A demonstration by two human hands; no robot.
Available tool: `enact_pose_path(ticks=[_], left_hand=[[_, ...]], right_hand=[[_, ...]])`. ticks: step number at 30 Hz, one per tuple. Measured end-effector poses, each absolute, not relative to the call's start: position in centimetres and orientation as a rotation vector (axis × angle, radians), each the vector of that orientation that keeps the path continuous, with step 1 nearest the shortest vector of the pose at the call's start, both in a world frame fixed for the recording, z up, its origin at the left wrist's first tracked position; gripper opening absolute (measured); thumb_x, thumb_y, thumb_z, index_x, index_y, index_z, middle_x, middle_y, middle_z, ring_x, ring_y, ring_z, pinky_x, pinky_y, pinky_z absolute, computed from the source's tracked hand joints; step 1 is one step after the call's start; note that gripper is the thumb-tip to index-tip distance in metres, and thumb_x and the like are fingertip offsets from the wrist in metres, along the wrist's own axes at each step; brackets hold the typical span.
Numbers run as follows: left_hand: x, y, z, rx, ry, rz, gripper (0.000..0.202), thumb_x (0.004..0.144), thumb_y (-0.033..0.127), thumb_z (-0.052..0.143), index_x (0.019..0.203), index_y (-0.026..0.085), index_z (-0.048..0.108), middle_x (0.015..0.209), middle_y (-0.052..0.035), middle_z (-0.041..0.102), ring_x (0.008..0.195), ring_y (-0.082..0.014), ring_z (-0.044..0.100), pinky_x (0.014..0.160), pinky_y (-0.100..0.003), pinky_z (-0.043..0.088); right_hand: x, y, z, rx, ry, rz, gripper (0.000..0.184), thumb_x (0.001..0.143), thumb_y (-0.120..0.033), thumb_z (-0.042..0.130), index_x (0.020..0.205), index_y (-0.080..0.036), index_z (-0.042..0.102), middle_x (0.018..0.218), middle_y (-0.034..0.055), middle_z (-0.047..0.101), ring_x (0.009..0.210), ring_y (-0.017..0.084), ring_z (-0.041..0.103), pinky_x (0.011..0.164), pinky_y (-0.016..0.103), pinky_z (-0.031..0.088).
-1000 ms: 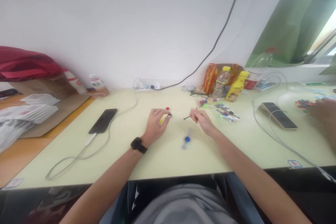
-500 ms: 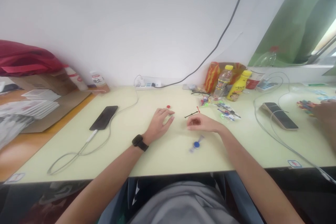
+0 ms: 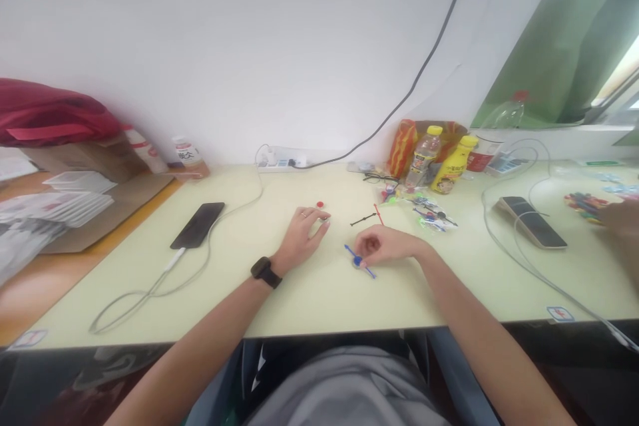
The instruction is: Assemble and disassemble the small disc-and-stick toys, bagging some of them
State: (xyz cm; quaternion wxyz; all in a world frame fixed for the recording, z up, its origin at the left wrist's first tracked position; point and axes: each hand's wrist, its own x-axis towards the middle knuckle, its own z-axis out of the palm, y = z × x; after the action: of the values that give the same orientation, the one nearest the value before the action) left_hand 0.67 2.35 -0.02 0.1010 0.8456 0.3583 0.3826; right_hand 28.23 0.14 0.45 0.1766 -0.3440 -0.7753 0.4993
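Observation:
My left hand point(image 3: 303, 238) rests on the pale desk point(image 3: 319, 293) with fingers curled over a small piece that I cannot make out; a black watch is on that wrist. A red round piece point(image 3: 320, 204) lies just beyond its fingertips. My right hand point(image 3: 382, 245) is closed in a pinch on a small blue piece point(image 3: 358, 259) with a thin blue rod, low over the desk. A black stick point(image 3: 363, 219) and a red stick point(image 3: 379, 213) lie beyond the right hand.
A black phone point(image 3: 198, 224) on a white cable lies to the left. Bags of coloured parts point(image 3: 424, 206), glasses, and yellow bottles point(image 3: 452, 163) stand behind. Another phone point(image 3: 532, 229) and cables lie right, where another person's hand point(image 3: 622, 219) reaches. Boxes and a red bag sit far left.
My right hand moved back toward me and took hold of the blue piece, which had lain loose on the desk. The left hand stayed in place.

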Motion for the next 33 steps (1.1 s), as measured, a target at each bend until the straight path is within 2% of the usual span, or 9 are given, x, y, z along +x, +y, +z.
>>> enact_pose_path(ticks=[4,7,9,11,14,18,23,30,33], left_hand=[[0.7,2.3,0.0,2.504,1.071,1.129,0.02,0.104,0.03,0.053,0.117,0.025,0.067,0.117,-0.0074,0.071,0.12,-0.0272,0.058,0.105,-0.048,0.048],[0.7,2.2,0.0,2.518,1.069,1.125,0.02,0.104,0.029,0.054,0.117,0.025,0.067,0.117,-0.0074,0.071,0.12,-0.027,0.058,0.105,-0.047,0.047],[0.7,2.2,0.1,2.528,1.069,1.115,0.02,0.103,0.03,0.056,0.118,0.025,0.067,0.117,-0.0077,0.07,0.119,-0.0274,0.058,0.104,-0.047,0.048],[0.6,2.2,0.0,2.534,1.069,1.107,0.02,0.1,0.03,0.059,0.118,0.025,0.067,0.118,-0.0081,0.07,0.119,-0.0281,0.058,0.102,-0.047,0.05],[0.5,2.4,-0.3,2.556,1.069,1.087,0.022,0.098,0.029,0.062,0.119,0.025,0.066,0.119,-0.008,0.069,0.119,-0.0282,0.056,0.1,-0.046,0.05],[0.2,3.0,-1.1,2.648,1.125,0.968,0.026,0.095,0.025,0.063,0.12,0.026,0.067,0.127,-0.0076,0.068,0.125,-0.0309,0.052,0.106,-0.051,0.046],[-0.3,3.8,-1.9,2.698,1.286,0.797,0.032,0.1,0.019,0.049,0.127,0.028,0.066,0.129,-0.0084,0.068,0.124,-0.0351,0.05,0.098,-0.055,0.045],[-1.1,4.7,-2.5,2.653,1.501,0.891,0.04,0.097,0.013,0.042,0.129,0.025,0.064,0.123,-0.0141,0.068,0.115,-0.0379,0.052,0.091,-0.055,0.045],[-0.9,4.6,-2.7,2.701,1.483,0.855,0.052,0.096,0.012,0.042,0.144,0.025,0.055,0.135,-0.0146,0.064,0.123,-0.0399,0.048,0.096,-0.058,0.042]], right_hand=[[26.1,0.4,-1.3,-1.143,-1.848,1.28,0.039,0.076,-0.047,0.084,0.099,-0.016,0.075,0.077,0.0045,0.073,0.064,0.016,0.063,0.06,0.028,0.051],[24.4,0.1,-1.9,-1.006,-1.738,1.45,0.049,0.084,-0.047,0.078,0.125,-0.02,0.071,0.106,0.0109,0.078,0.081,0.02,0.072,0.071,0.034,0.058],[23.9,0.1,-1.9,-0.876,-1.736,1.506,0.049,0.088,-0.045,0.073,0.132,-0.023,0.067,0.124,0.012,0.074,0.097,0.024,0.073,0.083,0.04,0.06],[24.2,0.5,-2.1,-0.906,-1.767,1.339,0.039,0.09,-0.04,0.07,0.125,-0.021,0.069,0.123,0.0122,0.073,0.101,0.024,0.072,0.087,0.041,0.058],[26.0,1.7,-2.9,-1.174,-1.846,0.812,0.027,0.092,-0.029,0.063,0.115,-0.019,0.072,0.105,0.0105,0.074,0.091,0.023,0.069,0.085,0.041,0.055],[28.8,3.0,-4.2,-1.437,-1.948,0.301,0.029,0.091,-0.018,0.06,0.117,-0.019,0.073,0.109,0.0132,0.068,0.109,0.029,0.061,0.099,0.045,0.047],[29.1,3.3,-4.5,-1.449,-2.07,0.251,0.019,0.092,-0.017,0.057,0.097,-0.023,0.074,0.098,0.0089,0.068,0.104,0.028,0.061,0.1,0.045,0.045],[27.6,2.7,-3.5,-1.289,-2.109,0.295,0.014,0.09,-0.016,0.058,0.08,-0.024,0.063,0.089,0.0036,0.069,0.088,0.023,0.063,0.118,0.055,0.029],[27.3,2.1,-2.9,-1.294,-2.076,0.348,0.011,0.088,-0.015,0.055,0.081,-0.023,0.058,0.087,0.0029,0.068,0.087,0.022,0.062,0.103,0.047,0.041]])
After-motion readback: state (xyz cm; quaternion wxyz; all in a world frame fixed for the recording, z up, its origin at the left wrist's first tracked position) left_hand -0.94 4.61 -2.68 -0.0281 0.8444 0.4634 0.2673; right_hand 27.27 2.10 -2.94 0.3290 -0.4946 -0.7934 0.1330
